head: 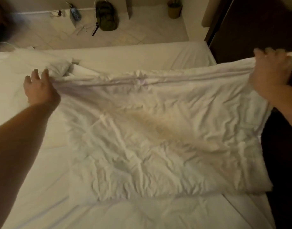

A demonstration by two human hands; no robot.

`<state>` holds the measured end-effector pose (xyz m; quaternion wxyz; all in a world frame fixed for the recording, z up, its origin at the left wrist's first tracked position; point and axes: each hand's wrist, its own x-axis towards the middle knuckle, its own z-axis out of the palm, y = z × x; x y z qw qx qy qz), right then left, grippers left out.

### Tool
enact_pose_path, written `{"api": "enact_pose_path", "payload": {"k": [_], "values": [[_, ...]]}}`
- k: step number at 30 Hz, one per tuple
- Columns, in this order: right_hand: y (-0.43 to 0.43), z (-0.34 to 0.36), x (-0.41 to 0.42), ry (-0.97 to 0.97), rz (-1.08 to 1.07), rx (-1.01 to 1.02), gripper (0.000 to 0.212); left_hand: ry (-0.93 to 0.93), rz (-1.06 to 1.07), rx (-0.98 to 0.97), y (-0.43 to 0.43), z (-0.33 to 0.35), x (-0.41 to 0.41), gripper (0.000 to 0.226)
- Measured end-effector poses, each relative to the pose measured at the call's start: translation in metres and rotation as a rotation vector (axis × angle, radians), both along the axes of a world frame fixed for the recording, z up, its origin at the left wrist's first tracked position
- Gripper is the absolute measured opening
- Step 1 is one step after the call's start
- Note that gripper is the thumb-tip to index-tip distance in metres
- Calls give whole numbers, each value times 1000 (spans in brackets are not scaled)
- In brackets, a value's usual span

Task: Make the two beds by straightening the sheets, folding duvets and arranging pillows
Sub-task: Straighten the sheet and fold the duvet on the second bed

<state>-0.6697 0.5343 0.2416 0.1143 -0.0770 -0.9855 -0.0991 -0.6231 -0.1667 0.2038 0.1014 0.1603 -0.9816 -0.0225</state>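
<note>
My right hand [270,75] clenched the duvet [150,129] edge; my left hand [41,90] (fingers [34,74] half spread) pinched the other end.

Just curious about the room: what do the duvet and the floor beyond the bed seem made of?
Duvet: soft white cloth, probably cotton, matte, finely creased all over. Floor: pale hard tiles, perhaps ceramic or stone; diagonal joint lines show.

Clutter on the tiled floor [133,35]
A green backpack [107,16] is seen well beyond the left fingers [36,75]; a tan pot [174,9] is set beyond the right fingers [264,53], to their left.
</note>
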Motion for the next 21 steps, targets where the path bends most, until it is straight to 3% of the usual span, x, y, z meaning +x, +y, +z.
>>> {"api": "enact_pose_path", "payload": {"k": [3,7,13,17,21], "values": [[-25,-22,-8,-75,26,30,78,-49,24,46,29,-31,0,82],[-44,-97,22,-407,81,-265,77,-326,-112,204,62,-120,44,68],[-67,-207,114,-788,-40,-419,88,-603,-77,411,107,-224,141,67],[-68,-261,160,-924,-66,-501,88,-585,-201,383,106,-261,180,87],[-61,-287,187,-851,-51,-589,84,-454,-81,483,106,-266,203,60]]}}
